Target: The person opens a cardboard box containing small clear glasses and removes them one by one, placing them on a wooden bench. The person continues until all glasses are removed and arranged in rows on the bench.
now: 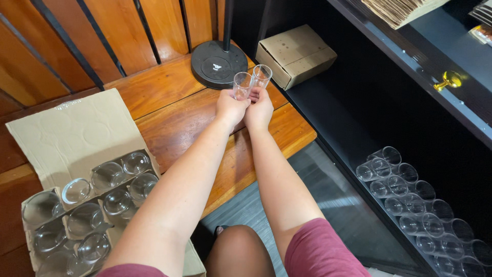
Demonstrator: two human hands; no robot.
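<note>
Wooden counter [169, 87] before a slatted wall, seen from above. Left hand [230, 109] closed around one clear glass [241, 84]; right hand [260, 110] closed around a second clear glass [261, 76], the two held touching, side by side above the counter's far edge near a round black stand base [218, 64]. Divided cardboard box [82, 200] of glasses at the near left corner; rows of glasses [420, 205] on a dark shelf at right.

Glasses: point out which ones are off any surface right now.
The two clear glasses held side by side, one in the left hand, one in the right hand. The others sit in the cardboard box or on the dark shelf.
</note>
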